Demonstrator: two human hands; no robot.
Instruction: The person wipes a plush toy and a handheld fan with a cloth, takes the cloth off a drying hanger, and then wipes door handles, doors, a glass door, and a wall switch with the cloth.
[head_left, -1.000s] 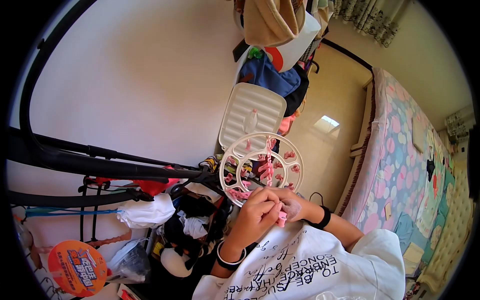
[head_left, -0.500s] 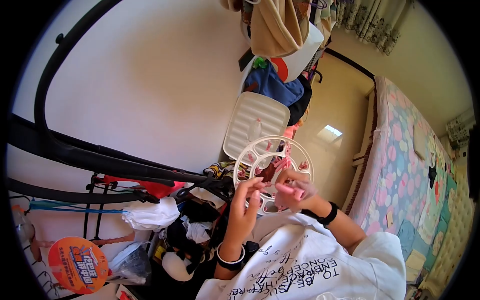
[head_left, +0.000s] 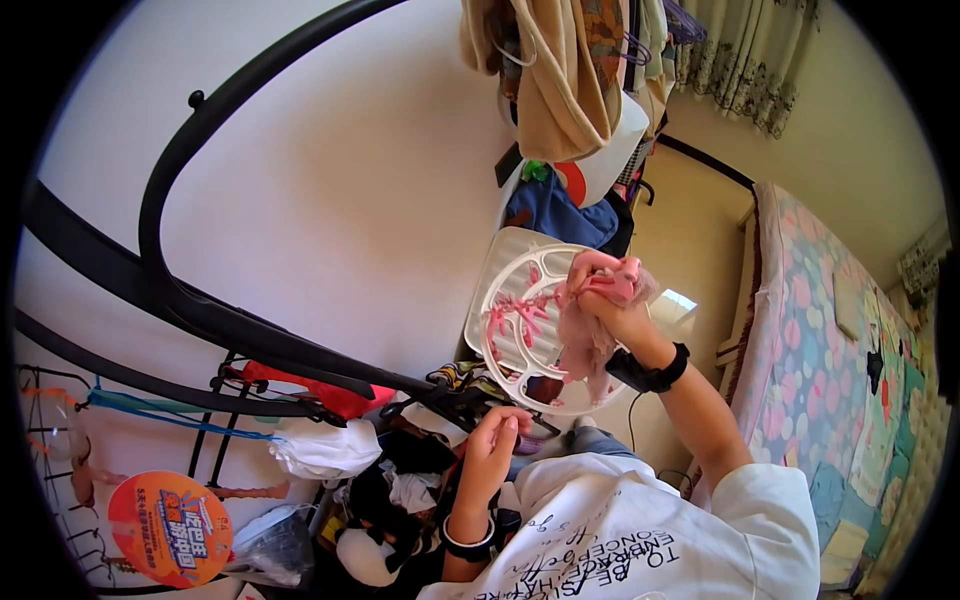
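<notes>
My right hand (head_left: 612, 295), raised with a black band at the wrist, is closed on a pink plastic hook (head_left: 625, 275). Sheer pinkish fabric (head_left: 582, 345) hangs down from the same hand. Beside it, a round white drying rack (head_left: 490, 335) is tilted, with pink clips (head_left: 525, 312) and a pink chain bunched on its left side. My left hand (head_left: 493, 440) is lower and to the left, below the rack, its fingers loosely extended and nothing visible in them.
Behind the rack is a ribbed white lid (head_left: 490, 260). A black curved frame (head_left: 160, 200) crosses the left side. Clothes and bags, including a white bundle (head_left: 325, 448), lie at lower left. Beige clothing (head_left: 560, 90) hangs above; a dotted bed (head_left: 790, 330) stands at right.
My hands were together, then parted. My right hand has risen with the pink hook and fabric, while my left hand has dropped lower. The rack has tilted and its clips have swung left.
</notes>
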